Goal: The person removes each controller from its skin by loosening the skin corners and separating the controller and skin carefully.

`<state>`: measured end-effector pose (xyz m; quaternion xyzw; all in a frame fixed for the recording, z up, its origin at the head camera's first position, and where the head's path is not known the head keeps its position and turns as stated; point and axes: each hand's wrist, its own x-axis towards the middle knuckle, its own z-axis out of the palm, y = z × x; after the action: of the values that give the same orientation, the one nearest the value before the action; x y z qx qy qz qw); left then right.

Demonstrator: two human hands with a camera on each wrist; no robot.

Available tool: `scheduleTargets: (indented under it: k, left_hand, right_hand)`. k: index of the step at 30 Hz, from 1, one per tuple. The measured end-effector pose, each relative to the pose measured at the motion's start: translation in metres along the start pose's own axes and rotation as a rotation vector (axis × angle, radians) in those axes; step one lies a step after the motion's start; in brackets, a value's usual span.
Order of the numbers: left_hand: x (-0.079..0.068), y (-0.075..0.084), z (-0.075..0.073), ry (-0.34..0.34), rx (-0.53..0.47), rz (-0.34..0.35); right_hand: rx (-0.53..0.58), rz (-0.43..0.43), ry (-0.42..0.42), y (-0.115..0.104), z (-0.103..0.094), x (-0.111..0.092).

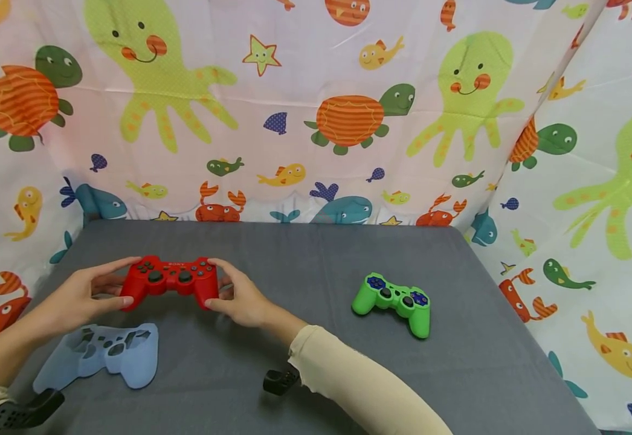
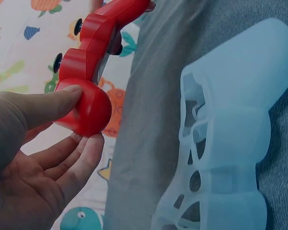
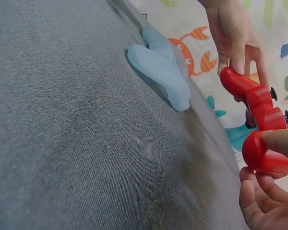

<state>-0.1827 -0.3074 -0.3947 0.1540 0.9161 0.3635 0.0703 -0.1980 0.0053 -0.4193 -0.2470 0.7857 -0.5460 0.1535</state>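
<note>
Both hands hold a red game controller (image 1: 170, 278) up over the grey table, its sticks and buttons facing the head camera. My left hand (image 1: 83, 296) grips the left handle, thumb on the front and fingers behind, as the left wrist view also shows. On the other handle, my right hand (image 1: 243, 297) has the same kind of grip, thumb low on the front. Below the left hand lies a pale blue silicone controller cover (image 1: 101, 353), with cut-outs for buttons and sticks. In the left wrist view the cover (image 2: 230, 139) looks hollow.
A green controller (image 1: 393, 302) with blue button areas lies on the right part of the grey table (image 1: 294, 266). Curtains (image 1: 289, 78) printed with sea animals hang behind the table and along its sides. Black wrist devices (image 1: 280, 382) are worn on both forearms.
</note>
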Motion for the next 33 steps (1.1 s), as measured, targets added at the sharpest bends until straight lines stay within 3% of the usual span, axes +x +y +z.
scheduleTargets:
  k: [17,33]
  left_hand:
    - [-0.01,0.014,0.013,-0.002,-0.06,0.033]
    - [-0.018,0.028,0.027,-0.027,-0.149,0.054]
  right_hand:
    - [0.019,-0.019,-0.019,-0.006,-0.012,-0.027]
    - [0.034,-0.05,-0.041,0.003,-0.021,-0.049]
